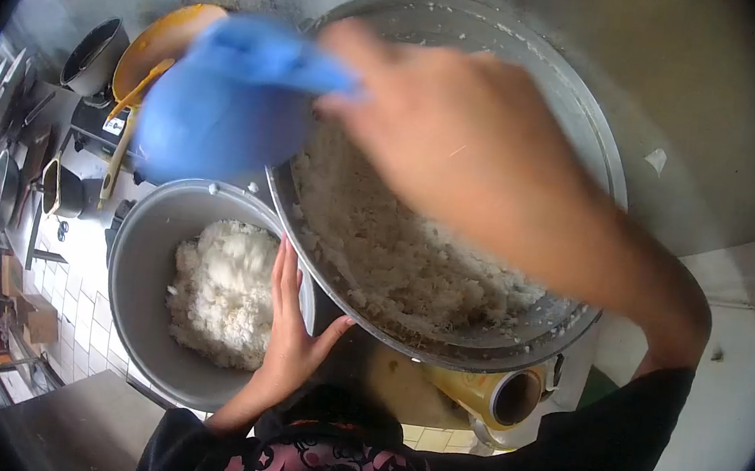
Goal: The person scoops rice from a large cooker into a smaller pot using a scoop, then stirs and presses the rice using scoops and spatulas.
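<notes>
My right hand [445, 114], blurred by motion, is closed round the handle of a blue plastic scoop [225, 114]. The scoop is raised over the far rims of two vessels; its inside is smeared and hard to read. Beneath my right forearm, a wide metal basin [612, 173] holds cooked white rice [402, 266], with grains stuck along its wall. To its left, a deep grey pot [141, 275] contains a mound of white rice [228, 298], partly blurred. My left hand [293, 337] lies against the basin's near-left rim, fingers stretched out and thumb apart, over the pot's right edge.
A yellow cylinder [462, 392] with a dark open end is below the basin. An orange pan [154, 42] and a dark saucepan [96, 54] stand at upper left. A metal wall [687, 93] rises behind; a steel surface [86, 426] is at lower left.
</notes>
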Demonstrator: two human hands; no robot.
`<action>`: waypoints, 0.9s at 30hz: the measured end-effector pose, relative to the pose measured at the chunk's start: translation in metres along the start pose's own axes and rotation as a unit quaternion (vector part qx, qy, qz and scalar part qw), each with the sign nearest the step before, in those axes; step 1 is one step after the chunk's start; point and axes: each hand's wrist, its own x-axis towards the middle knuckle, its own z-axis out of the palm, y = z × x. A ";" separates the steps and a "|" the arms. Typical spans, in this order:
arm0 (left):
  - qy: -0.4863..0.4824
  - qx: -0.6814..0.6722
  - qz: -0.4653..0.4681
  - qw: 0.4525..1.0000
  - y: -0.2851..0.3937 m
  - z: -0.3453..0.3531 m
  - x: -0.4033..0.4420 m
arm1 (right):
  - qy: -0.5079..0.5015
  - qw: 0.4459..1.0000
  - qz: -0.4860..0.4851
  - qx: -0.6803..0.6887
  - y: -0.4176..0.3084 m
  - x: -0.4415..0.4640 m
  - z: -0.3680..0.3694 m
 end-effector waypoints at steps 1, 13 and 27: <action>-0.003 0.002 0.001 1.000 0.000 -0.001 0.003 | -0.040 0.997 0.071 0.001 0.017 -0.007 -0.003; -0.013 0.056 -0.021 0.998 -0.016 -0.009 0.011 | -0.113 0.993 0.035 0.012 0.166 0.008 0.130; -0.094 0.037 -0.117 0.988 -0.050 -0.002 -0.013 | -0.404 0.837 0.157 0.335 0.141 -0.001 0.149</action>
